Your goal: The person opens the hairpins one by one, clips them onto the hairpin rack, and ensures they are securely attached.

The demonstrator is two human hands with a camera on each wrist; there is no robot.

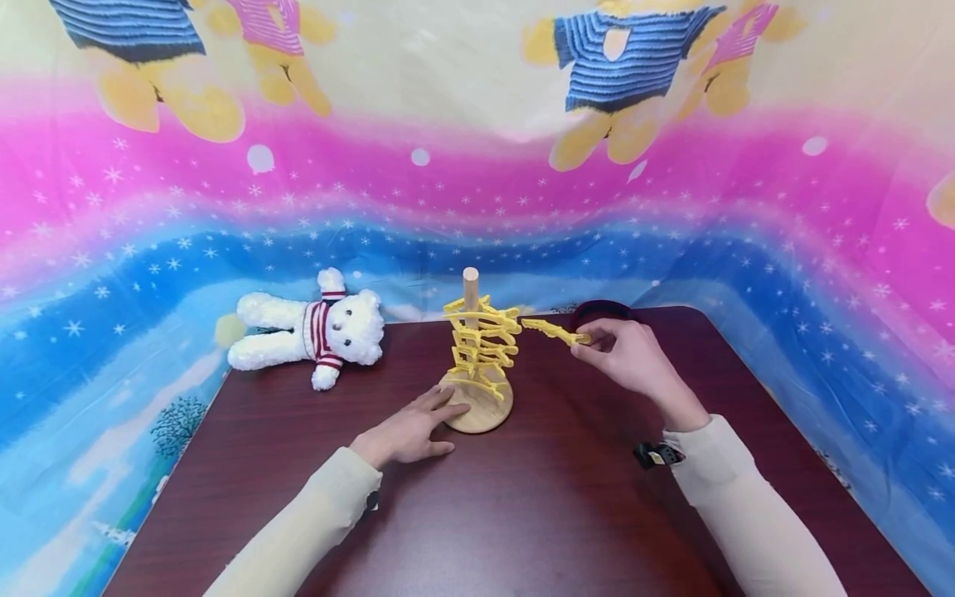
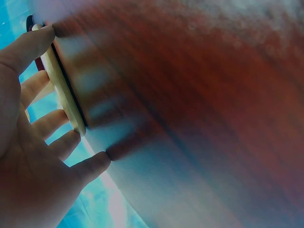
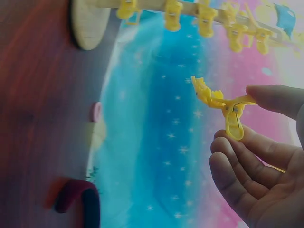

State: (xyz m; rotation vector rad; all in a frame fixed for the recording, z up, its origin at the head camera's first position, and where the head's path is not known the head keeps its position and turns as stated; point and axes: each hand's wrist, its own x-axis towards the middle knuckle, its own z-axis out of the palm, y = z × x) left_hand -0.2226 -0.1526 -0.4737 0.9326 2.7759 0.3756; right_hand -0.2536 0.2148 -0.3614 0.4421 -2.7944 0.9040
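A wooden post (image 1: 471, 284) on a round wooden base (image 1: 481, 416) stands upright on the table, with several yellow spring clips (image 1: 488, 338) fixed along it. My left hand (image 1: 406, 427) touches the base at its near left side. In the left wrist view its fingers are spread and extended along the base edge (image 2: 66, 97). My right hand (image 1: 630, 358) pinches one more yellow spring clip (image 3: 233, 114) between thumb and fingers, to the right of the post. The held clip's long toothed end points toward the post, apart from it in the right wrist view.
A white plush bear (image 1: 321, 327) in a striped sweater lies at the table's far left. Behind my right hand sits a dark red curved object (image 1: 604, 311), partly hidden. The dark wooden table (image 1: 477, 514) meets a printed cloth backdrop (image 1: 477, 191) at the back and sides.
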